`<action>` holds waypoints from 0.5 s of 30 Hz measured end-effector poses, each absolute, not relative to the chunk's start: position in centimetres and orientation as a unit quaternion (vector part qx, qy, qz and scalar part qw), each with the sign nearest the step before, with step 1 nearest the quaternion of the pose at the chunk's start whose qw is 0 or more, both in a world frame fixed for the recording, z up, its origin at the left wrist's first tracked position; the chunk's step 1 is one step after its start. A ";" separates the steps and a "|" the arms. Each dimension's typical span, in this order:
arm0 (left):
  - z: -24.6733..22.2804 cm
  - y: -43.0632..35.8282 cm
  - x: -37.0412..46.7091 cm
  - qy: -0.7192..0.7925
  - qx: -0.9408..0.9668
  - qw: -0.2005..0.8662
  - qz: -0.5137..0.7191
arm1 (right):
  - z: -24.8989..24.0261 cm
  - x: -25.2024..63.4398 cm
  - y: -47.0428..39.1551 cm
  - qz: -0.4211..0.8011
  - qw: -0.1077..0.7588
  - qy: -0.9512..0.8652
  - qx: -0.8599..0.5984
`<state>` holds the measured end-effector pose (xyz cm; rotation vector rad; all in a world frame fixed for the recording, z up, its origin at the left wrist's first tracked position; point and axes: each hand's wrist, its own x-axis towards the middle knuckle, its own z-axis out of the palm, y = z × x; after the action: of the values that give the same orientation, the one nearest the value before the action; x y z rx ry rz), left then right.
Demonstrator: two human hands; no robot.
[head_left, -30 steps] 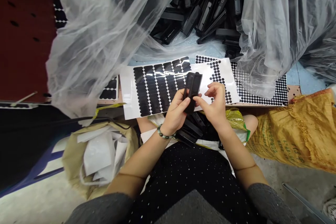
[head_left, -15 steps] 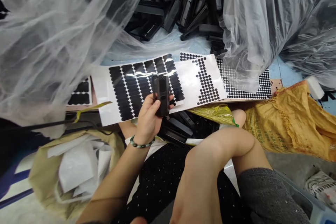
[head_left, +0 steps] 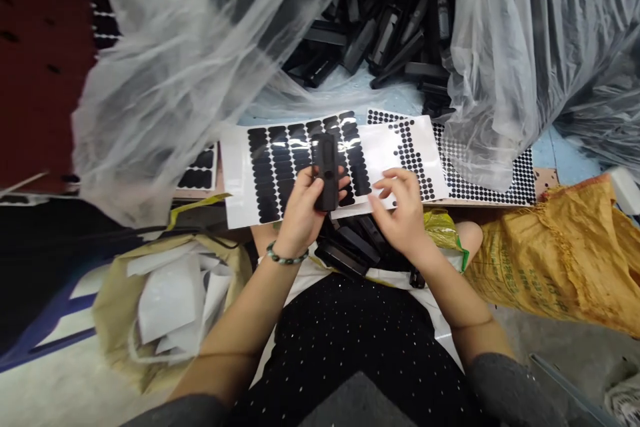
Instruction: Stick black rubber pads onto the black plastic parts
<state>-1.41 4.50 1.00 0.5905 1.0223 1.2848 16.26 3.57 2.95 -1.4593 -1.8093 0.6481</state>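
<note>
My left hand (head_left: 303, 203), with a beaded bracelet at the wrist, is closed round an oblong black plastic part (head_left: 327, 173). The part stands roughly upright in my grip, showing a round recess. Behind it lies a white sheet of black oblong stickers (head_left: 260, 177), in columns. My right hand (head_left: 403, 210) is to the right of the part and apart from it, fingers spread and slightly bent, nothing visible in them. It is over the lower edge of a sheet of small round black stickers (head_left: 373, 147), partly peeled.
Many black plastic parts (head_left: 345, 47) are heaped at the back between sheets of clear plastic (head_left: 495, 67). More parts (head_left: 345, 257) lie in a bag below my hands. A tan sack (head_left: 113, 307) with white paper scraps stands left; a yellow woven sack (head_left: 555, 260) lies right.
My right hand has come up from low over my lap to the round stickers. My left hand still holds the black plastic part. The view has shifted a little to the left.
</note>
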 end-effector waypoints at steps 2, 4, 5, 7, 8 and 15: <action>0.6 5.2 -0.8 0.455 0.258 0.669 0.528 | 1.2 16.1 4.9 0.266 0.358 -0.649 -0.617; 0.1 5.8 -0.2 0.468 0.244 0.690 0.496 | -0.2 15.8 5.5 0.286 0.336 -0.622 -0.647; -0.1 6.1 0.1 0.475 0.233 0.695 0.487 | -0.7 15.7 5.5 0.292 0.325 -0.630 -0.641; -0.4 6.5 0.4 0.486 0.210 0.700 0.480 | -0.9 15.5 5.3 0.298 0.327 -0.670 -0.596; -0.4 6.7 0.4 0.490 0.201 0.700 0.479 | -0.7 15.6 5.1 0.304 0.339 -0.685 -0.569; 1.7 5.8 -0.8 0.441 0.242 0.757 0.418 | 3.2 17.3 6.0 0.443 0.477 -0.558 -0.514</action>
<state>-0.82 5.85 1.66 0.5277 0.9609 0.9115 17.35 6.00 3.17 -1.2560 -1.3641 1.0808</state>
